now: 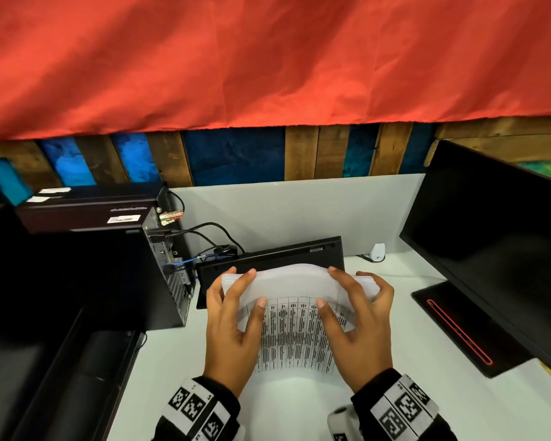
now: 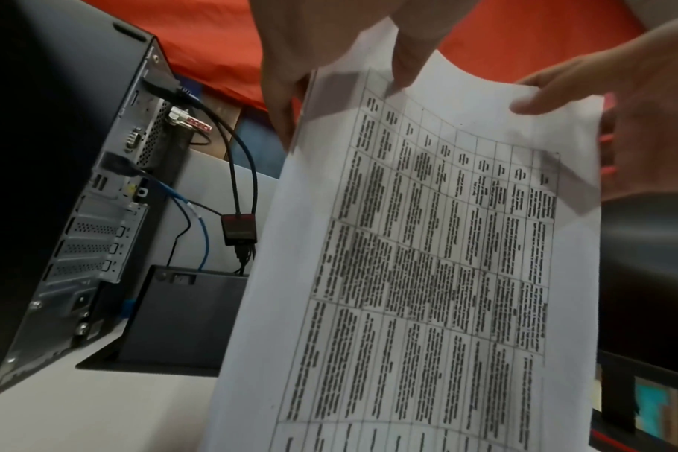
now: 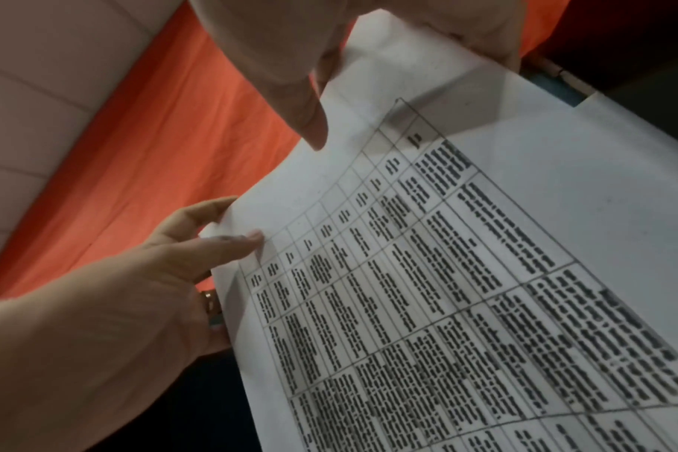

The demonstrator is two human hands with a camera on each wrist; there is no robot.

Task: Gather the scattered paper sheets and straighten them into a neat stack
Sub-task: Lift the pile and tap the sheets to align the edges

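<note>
Both hands hold the paper sheets (image 1: 295,332) upright above the desk (image 1: 287,405). The left hand (image 1: 231,329) and right hand (image 1: 360,326) pinch the side edges between thumb and curled fingers, probably so the edges can line up.

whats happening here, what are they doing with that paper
A person holds a bundle of paper sheets upright over the white desk, one hand on each side. The left hand and right hand both grip the top corners, thumbs on the printed table facing them, and the top edge bows upward. The sheets look gathered; they seem about to be squared up. A computer tower stands left, a monitor right.
</note>
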